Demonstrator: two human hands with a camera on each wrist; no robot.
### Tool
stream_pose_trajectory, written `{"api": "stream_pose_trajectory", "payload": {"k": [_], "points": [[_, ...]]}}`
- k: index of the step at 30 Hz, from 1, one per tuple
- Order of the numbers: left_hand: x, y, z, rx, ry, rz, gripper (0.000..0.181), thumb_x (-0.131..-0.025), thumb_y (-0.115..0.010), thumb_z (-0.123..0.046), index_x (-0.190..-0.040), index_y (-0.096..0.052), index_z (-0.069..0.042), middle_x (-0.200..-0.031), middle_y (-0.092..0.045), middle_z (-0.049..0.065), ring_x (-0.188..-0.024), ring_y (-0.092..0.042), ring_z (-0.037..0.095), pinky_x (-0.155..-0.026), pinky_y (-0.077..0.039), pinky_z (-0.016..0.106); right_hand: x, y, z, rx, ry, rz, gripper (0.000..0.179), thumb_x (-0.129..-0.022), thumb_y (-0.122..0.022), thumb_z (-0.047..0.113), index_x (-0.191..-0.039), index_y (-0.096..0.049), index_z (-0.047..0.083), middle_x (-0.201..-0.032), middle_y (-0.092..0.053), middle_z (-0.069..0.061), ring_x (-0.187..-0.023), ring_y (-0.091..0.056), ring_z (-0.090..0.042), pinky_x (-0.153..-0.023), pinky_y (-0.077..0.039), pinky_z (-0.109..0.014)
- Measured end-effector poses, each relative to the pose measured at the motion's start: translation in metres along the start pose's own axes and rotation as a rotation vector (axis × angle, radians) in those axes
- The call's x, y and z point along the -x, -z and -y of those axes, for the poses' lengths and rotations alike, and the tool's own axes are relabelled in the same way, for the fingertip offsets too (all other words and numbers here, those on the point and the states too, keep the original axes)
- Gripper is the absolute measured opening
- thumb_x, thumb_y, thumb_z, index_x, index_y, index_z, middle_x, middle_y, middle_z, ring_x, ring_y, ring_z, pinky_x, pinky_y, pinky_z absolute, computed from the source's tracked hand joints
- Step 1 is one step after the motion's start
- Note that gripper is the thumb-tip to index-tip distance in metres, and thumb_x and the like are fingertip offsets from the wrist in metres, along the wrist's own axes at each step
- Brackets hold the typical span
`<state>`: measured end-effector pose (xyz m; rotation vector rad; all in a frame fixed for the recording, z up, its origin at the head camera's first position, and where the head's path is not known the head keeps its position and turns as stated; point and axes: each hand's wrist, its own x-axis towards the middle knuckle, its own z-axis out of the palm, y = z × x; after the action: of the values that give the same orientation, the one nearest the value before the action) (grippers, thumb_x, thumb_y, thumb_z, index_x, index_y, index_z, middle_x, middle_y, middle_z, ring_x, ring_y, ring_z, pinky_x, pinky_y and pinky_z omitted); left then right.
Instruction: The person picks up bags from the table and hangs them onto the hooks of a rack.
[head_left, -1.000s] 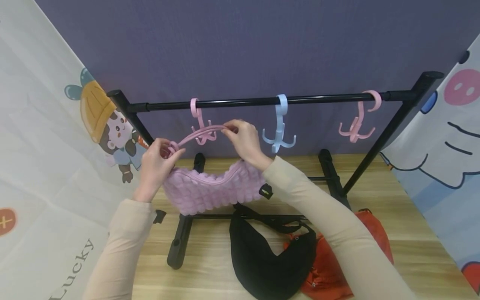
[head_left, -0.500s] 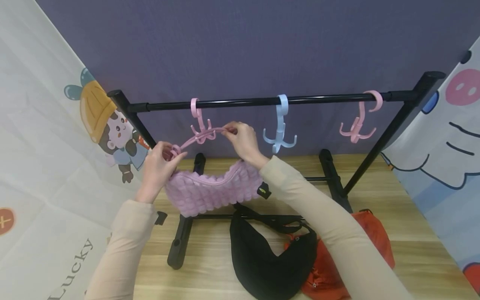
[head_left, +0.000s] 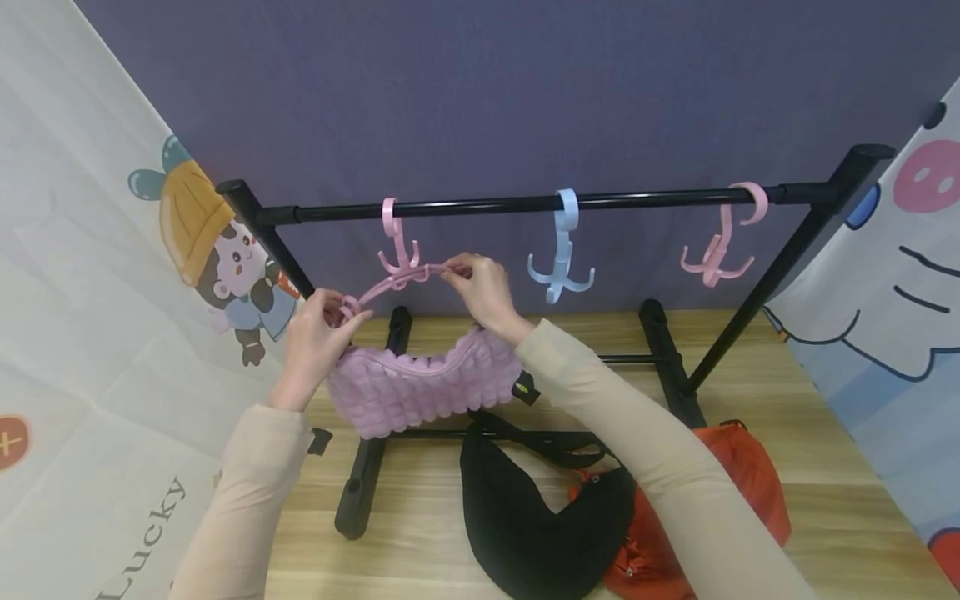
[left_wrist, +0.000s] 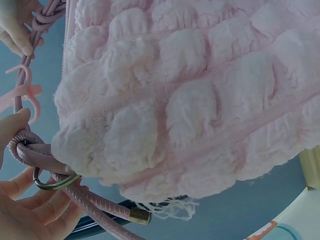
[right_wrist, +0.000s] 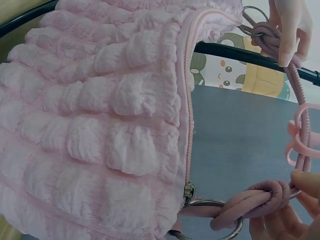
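Observation:
A puffy pink handbag (head_left: pixel 427 383) hangs below its thin pink handle (head_left: pixel 380 288). My left hand (head_left: pixel 309 337) grips the handle's knotted left end, near a metal ring (left_wrist: pixel 56 184) in the left wrist view. At the handle's right part, my right hand (head_left: pixel 489 293) pinches it between thumb and fingers. Between my hands the handle crosses the prongs of the left pink hook (head_left: pixel 402 237). In the right wrist view, prongs of this pink hook (right_wrist: pixel 305 134) curl around the handle. Whether the handle bears on the prongs I cannot tell.
The hook hangs from a black rail (head_left: pixel 480 205), with a blue hook (head_left: pixel 561 250) and another pink hook (head_left: pixel 717 250) to its right. A black bag (head_left: pixel 540 533) and a red bag (head_left: pixel 746 475) lie on the wooden floor (head_left: pixel 405 550).
Both hands have lowered slightly with the handbag. The handle has dropped from in front of the left pink hook's upper part to its prongs.

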<state>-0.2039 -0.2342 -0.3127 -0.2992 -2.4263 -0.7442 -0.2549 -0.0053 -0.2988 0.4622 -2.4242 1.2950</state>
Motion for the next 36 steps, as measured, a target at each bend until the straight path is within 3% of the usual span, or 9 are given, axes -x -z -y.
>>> {"api": "stream_pose_trajectory", "payload": {"k": [8, 15, 21, 28, 36], "points": [[0.004, -0.004, 0.003, 0.019, 0.011, 0.005, 0.037, -0.074, -0.071, -0.024, -0.092, -0.052, 0.003, -0.074, -0.057, 0.013, -0.064, -0.053, 0.022, -0.056, -0.041, 0.029, 0.003, -0.006, -0.004, -0.04, 0.001, 0.017, 0.018, -0.082, -0.063, 0.017, -0.094, -0.066, 0.003, -0.086, -0.067, -0.009, -0.065, -0.06, -0.016, -0.057, -0.045, -0.021], [0.007, -0.009, 0.004, 0.065, 0.035, 0.029, 0.038, -0.075, -0.07, -0.021, -0.095, -0.05, 0.003, -0.079, -0.057, 0.013, -0.066, -0.054, 0.022, -0.057, -0.044, 0.026, 0.008, -0.01, -0.012, -0.016, 0.132, 0.027, 0.016, -0.083, -0.06, 0.01, -0.097, -0.064, 0.001, -0.086, -0.066, -0.011, -0.072, -0.061, -0.018, -0.066, -0.048, -0.024], [0.008, -0.014, 0.004, 0.087, 0.003, 0.028, 0.039, -0.075, -0.07, -0.019, -0.097, -0.048, 0.004, -0.082, -0.057, 0.012, -0.067, -0.054, 0.02, -0.059, -0.045, 0.027, 0.009, -0.01, -0.016, 0.043, 0.208, 0.041, 0.02, -0.083, -0.058, 0.004, -0.102, -0.062, -0.002, -0.09, -0.065, -0.013, -0.075, -0.061, -0.019, -0.068, -0.049, -0.026], [0.011, -0.016, -0.003, 0.088, -0.045, -0.009, 0.037, -0.075, -0.07, -0.012, -0.101, -0.051, 0.008, -0.087, -0.055, 0.019, -0.072, -0.056, 0.027, -0.063, -0.049, 0.038, 0.01, -0.007, -0.018, 0.118, 0.195, 0.092, 0.027, -0.085, -0.054, 0.004, -0.111, -0.058, 0.0, -0.095, -0.064, -0.013, -0.075, -0.058, -0.018, -0.067, -0.048, -0.025], [0.015, -0.019, -0.012, 0.104, -0.055, -0.031, 0.032, -0.079, -0.063, -0.004, -0.106, -0.05, 0.009, -0.094, -0.052, 0.02, -0.079, -0.056, 0.026, -0.067, -0.051, 0.035, 0.019, 0.001, -0.017, 0.175, 0.278, 0.062, 0.031, -0.084, -0.053, 0.004, -0.116, -0.055, 0.001, -0.099, -0.061, -0.011, -0.083, -0.057, -0.019, -0.074, -0.047, -0.026]]}}
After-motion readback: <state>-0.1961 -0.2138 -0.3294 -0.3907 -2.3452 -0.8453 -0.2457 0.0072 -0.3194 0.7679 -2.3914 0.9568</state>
